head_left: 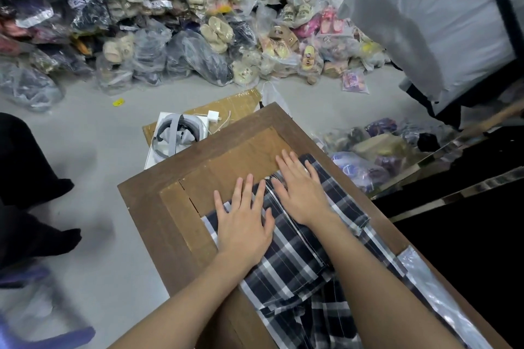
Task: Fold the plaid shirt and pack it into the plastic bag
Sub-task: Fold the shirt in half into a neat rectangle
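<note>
On the brown wooden counter [147, 201], the plaid shirt [295, 263] lies partly folded, a dark check with white and grey stripes, its layers stacked along the counter's right half and its loose lower part hanging off the near edge toward the person. Both hands lie flat on it, palms down. The left hand [243, 224] presses the shirt's left edge, its straight, spread fingers [249, 187] reaching past the cloth onto the tan cardboard panel [235, 161] set into the counter's top. The right hand [300, 193] rests on the far end of the shirt with its fingers straight and slightly apart, gripping nothing. The clear plastic bag [431, 289] lies flat along the counter's right edge, just beside the shirt. Beyond the counter's far left corner, a grey-and-white headset [173, 133] sits in an open white box [151, 156] on a sheet of flat cardboard [235, 99] on the grey floor [99, 136]. Farther back, a heap of bagged slippers [215, 31] fills the width of the room. A pale grey sack [425, 22] looms at upper right, and a person in black [25, 173] stands at the left edge.
</note>
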